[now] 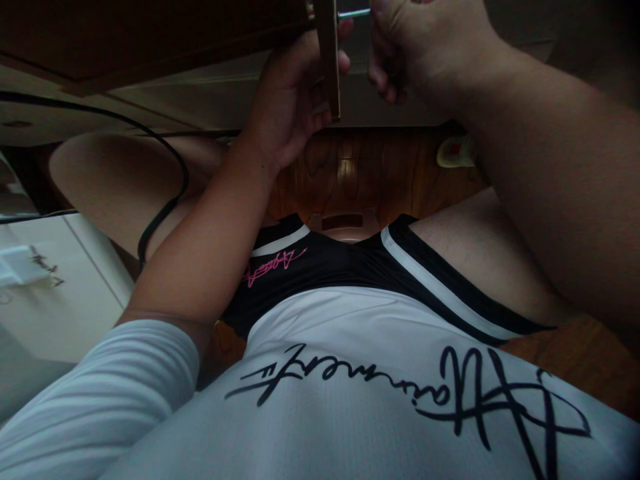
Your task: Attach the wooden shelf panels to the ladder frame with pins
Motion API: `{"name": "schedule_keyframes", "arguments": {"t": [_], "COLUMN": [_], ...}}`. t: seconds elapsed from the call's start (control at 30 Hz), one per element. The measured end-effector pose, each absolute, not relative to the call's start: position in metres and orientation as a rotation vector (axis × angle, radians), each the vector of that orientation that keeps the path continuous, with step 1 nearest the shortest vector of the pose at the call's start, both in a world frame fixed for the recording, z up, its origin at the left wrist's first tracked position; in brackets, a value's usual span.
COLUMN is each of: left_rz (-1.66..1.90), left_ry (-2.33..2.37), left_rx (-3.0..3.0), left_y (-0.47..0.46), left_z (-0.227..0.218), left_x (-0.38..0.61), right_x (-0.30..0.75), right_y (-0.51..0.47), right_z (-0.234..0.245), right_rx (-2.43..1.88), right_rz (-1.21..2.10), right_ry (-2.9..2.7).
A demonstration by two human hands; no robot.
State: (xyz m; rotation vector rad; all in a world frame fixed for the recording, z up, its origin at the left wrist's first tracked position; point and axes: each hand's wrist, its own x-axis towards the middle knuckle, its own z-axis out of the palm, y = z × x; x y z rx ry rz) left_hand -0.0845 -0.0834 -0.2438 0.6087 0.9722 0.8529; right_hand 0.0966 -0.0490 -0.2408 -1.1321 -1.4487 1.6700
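Observation:
A thin wooden panel [328, 63] stands nearly edge-on at the top middle of the head view. My left hand [295, 93] is closed around it, with the palm on its left side and some fingertips showing past its right side. My right hand [425, 50] is closed at the top, to the right of the panel. Out of that fist a slim metal shaft [354, 13] points left to the panel's right face; it looks like a screwdriver. Its handle is hidden in the fist, and I cannot make out what its tip meets.
Dark wooden furniture [150, 40] spans the upper left. A black cable [170, 147] curves over my left leg. A pale cabinet [65, 280] with keys [50, 267] on it stands at left. Between my legs are the wooden floor [345, 160] and a brown stool [345, 230].

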Motion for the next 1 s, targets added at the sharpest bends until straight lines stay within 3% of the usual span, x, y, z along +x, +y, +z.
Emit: {"name": "schedule_keyframes", "arguments": {"t": [0.47, 0.6, 0.83, 1.0], "left_rz": [0.819, 0.835, 0.824, 0.845], "left_ry": [0.965, 0.945, 0.979, 0.994], "left_rx": [0.580, 0.548, 0.573, 0.591], "left_y": [-0.083, -0.084, -0.083, -0.083], "left_z": [-0.239, -0.239, -0.240, -0.240], "left_x": [-0.084, -0.085, -0.085, -0.085], "right_x": [0.095, 0.091, 0.092, 0.101], "right_y": [-0.053, -0.050, -0.047, -0.038], "right_z": [-0.258, -0.255, -0.233, -0.230], "right_rx": [-1.067, -0.999, -1.258, -1.111], "right_rz": [1.328, 1.546, 1.982, 2.355], "right_ry": [-1.641, -1.467, -1.001, -0.875]}}
